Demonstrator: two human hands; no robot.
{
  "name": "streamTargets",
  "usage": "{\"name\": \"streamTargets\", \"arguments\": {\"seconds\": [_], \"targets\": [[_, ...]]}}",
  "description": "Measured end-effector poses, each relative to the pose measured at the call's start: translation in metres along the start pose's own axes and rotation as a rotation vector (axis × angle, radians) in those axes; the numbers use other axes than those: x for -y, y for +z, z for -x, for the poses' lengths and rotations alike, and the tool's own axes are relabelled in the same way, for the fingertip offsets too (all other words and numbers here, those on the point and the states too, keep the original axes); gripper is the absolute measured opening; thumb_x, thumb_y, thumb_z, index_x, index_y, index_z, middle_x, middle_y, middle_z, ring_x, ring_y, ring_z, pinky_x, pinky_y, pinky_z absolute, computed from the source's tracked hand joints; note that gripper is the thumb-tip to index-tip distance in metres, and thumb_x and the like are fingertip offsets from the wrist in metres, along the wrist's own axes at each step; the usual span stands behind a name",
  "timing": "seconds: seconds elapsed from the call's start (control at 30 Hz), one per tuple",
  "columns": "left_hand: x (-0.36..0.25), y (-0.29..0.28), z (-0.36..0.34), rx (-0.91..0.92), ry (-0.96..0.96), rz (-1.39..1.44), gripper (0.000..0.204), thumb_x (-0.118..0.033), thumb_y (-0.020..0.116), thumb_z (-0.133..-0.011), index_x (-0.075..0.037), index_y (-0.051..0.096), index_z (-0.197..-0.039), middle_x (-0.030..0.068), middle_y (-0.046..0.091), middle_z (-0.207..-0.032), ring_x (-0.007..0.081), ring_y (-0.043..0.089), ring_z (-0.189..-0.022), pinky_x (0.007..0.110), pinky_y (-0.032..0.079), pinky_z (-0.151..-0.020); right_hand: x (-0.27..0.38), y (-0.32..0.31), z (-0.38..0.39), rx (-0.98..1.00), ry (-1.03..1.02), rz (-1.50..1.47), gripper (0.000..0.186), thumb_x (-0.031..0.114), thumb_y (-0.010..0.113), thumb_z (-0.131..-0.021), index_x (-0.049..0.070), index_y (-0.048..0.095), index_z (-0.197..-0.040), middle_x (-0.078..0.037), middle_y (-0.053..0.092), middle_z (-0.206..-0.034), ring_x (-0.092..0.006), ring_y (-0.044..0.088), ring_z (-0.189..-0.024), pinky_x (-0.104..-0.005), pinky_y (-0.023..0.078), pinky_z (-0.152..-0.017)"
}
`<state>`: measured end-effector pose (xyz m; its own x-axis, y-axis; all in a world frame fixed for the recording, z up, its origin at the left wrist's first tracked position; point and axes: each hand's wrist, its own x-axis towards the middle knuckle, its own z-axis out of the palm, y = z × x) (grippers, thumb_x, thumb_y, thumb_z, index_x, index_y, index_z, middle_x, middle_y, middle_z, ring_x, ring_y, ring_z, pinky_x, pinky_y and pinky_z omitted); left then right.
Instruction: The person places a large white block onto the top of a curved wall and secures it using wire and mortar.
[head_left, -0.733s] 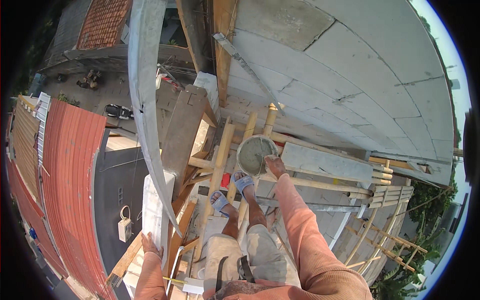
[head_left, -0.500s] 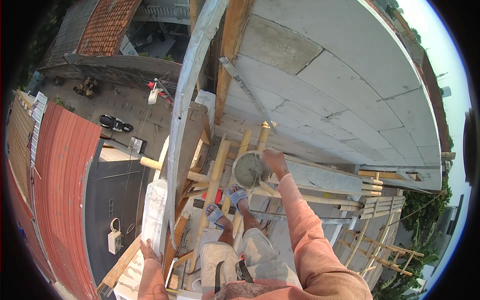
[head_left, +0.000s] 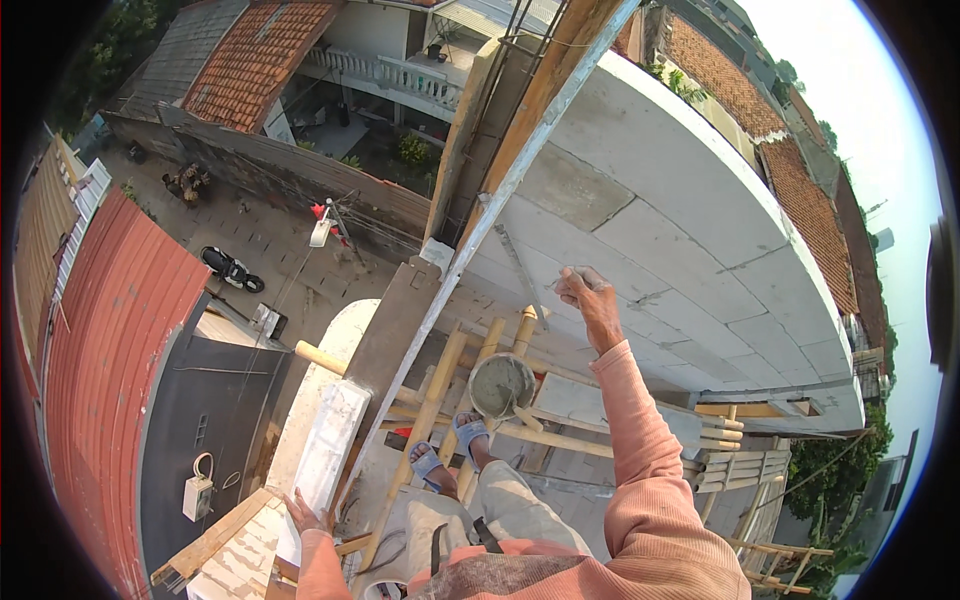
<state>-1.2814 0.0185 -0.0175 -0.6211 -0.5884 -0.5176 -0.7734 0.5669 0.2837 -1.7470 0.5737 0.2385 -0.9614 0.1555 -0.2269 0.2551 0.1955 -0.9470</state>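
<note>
My left hand [head_left: 303, 512] rests on the edge of a pale block [head_left: 333, 425] at lower left, its fingers stretched out. A long metal bar [head_left: 440, 325] slants up past this hand to the wooden post at the top. My right hand [head_left: 588, 293] is raised in front of the grey block wall [head_left: 680, 235], fingers curled closed; whatever they hold, if anything, is hidden. Below it, a round bucket [head_left: 502, 385] of wet grey mortar stands by my sandalled feet. A short wooden handle [head_left: 527, 418] juts out at its near rim.
I stand on bamboo poles [head_left: 425, 400] high above a lane with a parked motorcycle [head_left: 232, 270]. A red corrugated roof [head_left: 120, 370] lies to the left. A thin grey strip [head_left: 517, 262] leans against the wall; more bamboo scaffolding [head_left: 745, 470] stands at right.
My right hand has risen from the bucket's rim to in front of the wall. In view, the long bar's upper end has swung right, while my left hand stays at the pale block.
</note>
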Motion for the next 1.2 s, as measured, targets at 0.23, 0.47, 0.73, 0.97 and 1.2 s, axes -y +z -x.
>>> {"name": "streamTargets", "arguments": {"seconds": [0.23,0.47,0.73,0.97,1.2], "targets": [[-0.011,-0.008,0.089,-0.060,-0.280,0.017,0.094,-0.007,0.076,-0.088,-0.016,0.020,-0.163,0.0242,0.008,-0.168,0.0435,0.020,-0.155,0.050,0.029,-0.126,0.128,-0.032,-0.001,-0.166,-0.264,-0.122,0.039,0.038,0.073,-0.097,0.002,0.069,-0.111,-0.006,0.067,-0.093,-0.0155,0.066,-0.089,-0.0314,0.056,-0.087],[-0.006,0.008,0.148,-0.179,-0.292,0.099,0.092,-0.033,0.072,-0.086,-0.006,0.025,-0.160,0.0355,0.018,-0.160,0.0488,0.021,-0.150,0.057,0.033,-0.117,0.230,-0.053,-0.063,-0.143,-0.423,-0.306,0.034,0.026,0.072,-0.099,0.000,0.067,-0.119,-0.009,0.070,-0.103,-0.0164,0.068,-0.093,-0.0290,0.057,-0.087],[-0.051,0.007,0.177,-0.256,-0.267,0.202,0.087,-0.043,0.075,-0.085,-0.005,0.038,-0.154,0.0348,0.024,-0.160,0.0486,0.022,-0.150,0.055,0.025,-0.121,0.292,-0.054,-0.188,0.237,-0.419,-0.536,0.037,0.021,0.063,-0.103,-0.001,0.059,-0.133,-0.017,0.066,-0.129,-0.0267,0.064,-0.120,-0.0378,0.052,-0.107],[-0.110,0.017,0.218,-0.309,-0.442,0.368,0.075,-0.037,0.075,-0.088,-0.007,0.044,-0.150,0.0314,0.033,-0.157,0.0463,0.025,-0.149,0.054,0.023,-0.122,0.319,-0.049,-0.261,0.662,-0.252,-0.432,0.042,0.040,0.047,-0.111,0.009,0.056,-0.137,-0.010,0.063,-0.132,-0.0239,0.062,-0.119,-0.0432,0.047,-0.108],[-0.114,0.057,0.253,-0.459,-0.495,0.521,0.060,-0.039,0.072,-0.091,-0.005,0.055,-0.137,0.0256,0.058,-0.130,0.0425,0.054,-0.123,0.052,0.043,-0.105,0.335,-0.031,-0.269,0.833,-0.157,-0.483,0.037,0.039,0.045,-0.110,0.012,0.062,-0.128,-0.007,0.068,-0.121,-0.0221,0.064,-0.109,-0.0452,0.052,-0.099]]}}
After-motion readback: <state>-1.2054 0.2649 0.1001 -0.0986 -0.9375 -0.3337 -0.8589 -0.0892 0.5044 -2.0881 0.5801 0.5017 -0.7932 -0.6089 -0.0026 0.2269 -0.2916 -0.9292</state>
